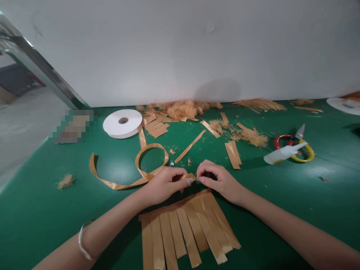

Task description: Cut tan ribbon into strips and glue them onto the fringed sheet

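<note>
My left hand [165, 183] and my right hand [216, 180] meet over the green table [281, 195], both pinching a small piece of golden ribbon [189, 176] between their fingertips. The long golden ribbon [120, 183] trails left from my left hand, looping and curling on the table. Just below my hands lies a fan of several cut golden ribbon strips [185, 228], side by side. A silver bangle sits on my left wrist [83, 240].
A white tape roll [122, 123] lies at the back left. Loose ribbon pieces [233, 153] and frayed golden threads [182, 109] litter the back. Red and yellow scissors [292, 147] and a white glue bottle [282, 153] lie to the right. A white wall rises behind.
</note>
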Demonstrator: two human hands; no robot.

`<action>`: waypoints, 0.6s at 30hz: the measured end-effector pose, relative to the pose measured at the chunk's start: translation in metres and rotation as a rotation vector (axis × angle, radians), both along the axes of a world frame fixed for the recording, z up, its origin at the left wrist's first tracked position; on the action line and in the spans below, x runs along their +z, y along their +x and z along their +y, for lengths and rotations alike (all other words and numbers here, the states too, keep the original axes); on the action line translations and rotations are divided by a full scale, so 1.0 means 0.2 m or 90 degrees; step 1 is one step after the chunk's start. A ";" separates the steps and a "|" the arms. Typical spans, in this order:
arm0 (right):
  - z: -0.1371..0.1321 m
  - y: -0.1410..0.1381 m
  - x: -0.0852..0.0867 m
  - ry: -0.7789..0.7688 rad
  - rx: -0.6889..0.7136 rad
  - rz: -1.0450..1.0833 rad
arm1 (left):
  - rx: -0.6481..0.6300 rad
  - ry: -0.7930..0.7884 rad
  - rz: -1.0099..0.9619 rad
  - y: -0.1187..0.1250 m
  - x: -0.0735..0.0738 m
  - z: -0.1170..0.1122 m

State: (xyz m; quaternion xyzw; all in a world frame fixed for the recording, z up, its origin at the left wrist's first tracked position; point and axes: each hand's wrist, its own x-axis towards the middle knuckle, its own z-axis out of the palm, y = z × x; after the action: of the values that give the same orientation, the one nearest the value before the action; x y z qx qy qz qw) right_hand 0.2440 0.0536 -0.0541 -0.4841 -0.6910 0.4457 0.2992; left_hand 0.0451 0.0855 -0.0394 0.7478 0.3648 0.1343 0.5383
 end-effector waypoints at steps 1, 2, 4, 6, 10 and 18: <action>0.00 0.00 0.00 -0.006 -0.003 0.004 | 0.001 -0.001 -0.002 0.00 0.00 0.00; 0.00 0.00 0.00 -0.013 -0.004 0.010 | 0.000 -0.001 -0.003 0.00 -0.01 0.00; 0.00 0.00 0.00 -0.032 -0.004 0.027 | -0.002 -0.001 -0.008 0.00 -0.01 0.00; 0.01 0.00 0.00 -0.049 0.000 0.060 | 0.007 -0.005 -0.013 0.00 -0.01 0.00; 0.03 0.03 -0.03 -0.098 -0.023 0.222 | 0.041 -0.022 -0.010 0.01 0.00 0.00; 0.03 0.04 -0.05 -0.085 -0.112 0.208 | 0.032 -0.059 -0.036 0.01 0.01 0.00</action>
State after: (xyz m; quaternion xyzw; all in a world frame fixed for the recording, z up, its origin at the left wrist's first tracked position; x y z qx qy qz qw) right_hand 0.2518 0.0605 -0.0647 -0.4824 -0.5571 0.5357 0.4123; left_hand 0.0473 0.0861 -0.0383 0.7088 0.3738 0.1518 0.5786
